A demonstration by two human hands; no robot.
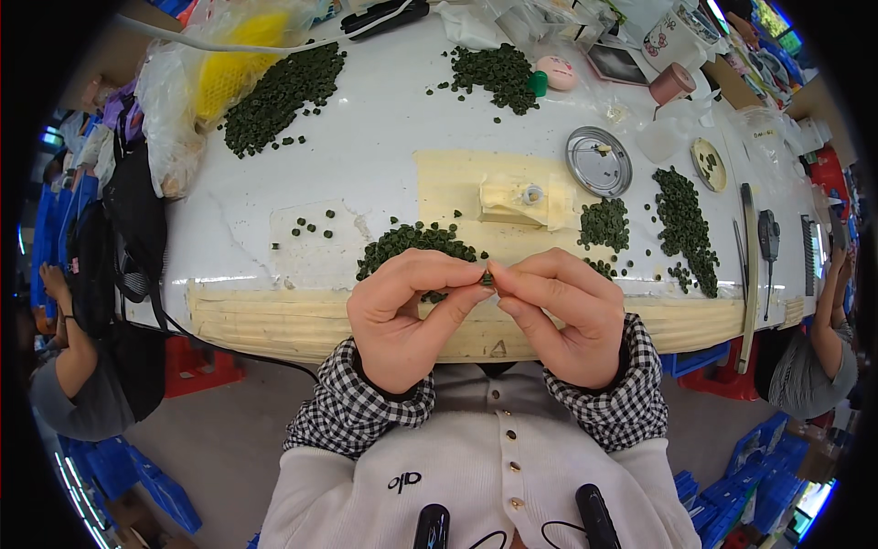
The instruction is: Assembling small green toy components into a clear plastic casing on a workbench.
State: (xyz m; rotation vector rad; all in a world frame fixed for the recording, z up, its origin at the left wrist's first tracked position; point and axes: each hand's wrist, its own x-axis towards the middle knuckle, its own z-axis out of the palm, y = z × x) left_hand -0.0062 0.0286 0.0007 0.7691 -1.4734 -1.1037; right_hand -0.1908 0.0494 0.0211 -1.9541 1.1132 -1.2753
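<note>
Over the front edge of the table, my left hand [400, 316] and my right hand [574, 316] meet at the fingertips. Between them is a small dark green piece [488, 278], pinched by my left thumb and index finger. My right fingertips press on it from the other side, and its details are too small to make out. Just beyond my left hand lies a heap of similar dark green pieces [412, 242]. A yellow-taped block [514, 203] with a small round fitting on top stands past my hands.
More green pieces lie in heaps at the far left [288, 96], far middle [494, 78] and right [683, 229]. A round metal lid [599, 162], tweezers [739, 256] and a pink thread spool [672, 84] are on the right. Plastic bags [169, 119] crowd the left edge. Other people sit at both sides.
</note>
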